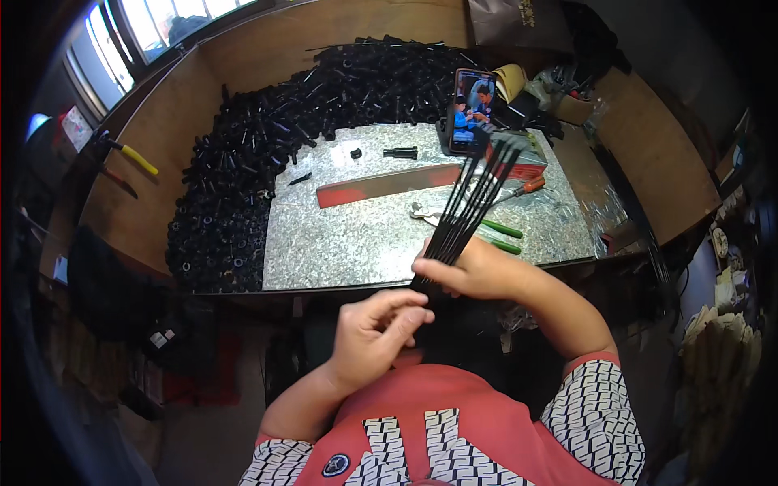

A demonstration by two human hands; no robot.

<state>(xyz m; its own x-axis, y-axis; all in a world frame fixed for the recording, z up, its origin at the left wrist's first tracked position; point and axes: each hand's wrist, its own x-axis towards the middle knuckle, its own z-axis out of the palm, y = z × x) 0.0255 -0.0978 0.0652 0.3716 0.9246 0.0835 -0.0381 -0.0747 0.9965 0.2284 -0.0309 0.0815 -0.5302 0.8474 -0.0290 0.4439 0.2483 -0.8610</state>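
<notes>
A bundle of long, thin black rods (463,212) slants up and to the right in front of me, its upper ends fanned out and blurred. My right hand (470,271) is closed around the lower part of the bundle, the thumb lying across it. Just below and to the left, my left hand (374,334) has curled fingers, thumb and forefinger drawn together by the bundle's bottom end. Whether something small is between those fingertips is hidden. Behind the rods, green-handled pliers (502,229) and an orange-handled screwdriver (531,186) lie on the speckled stone slab (348,251).
A large heap of black tubular parts (267,130) fills the left and back of the wooden-walled bench (146,178). On the slab lie a red-and-grey bar (389,186) and a loose black part (399,152). A phone (472,109) stands upright behind them. Yellow-handled pliers (138,158) hang at left.
</notes>
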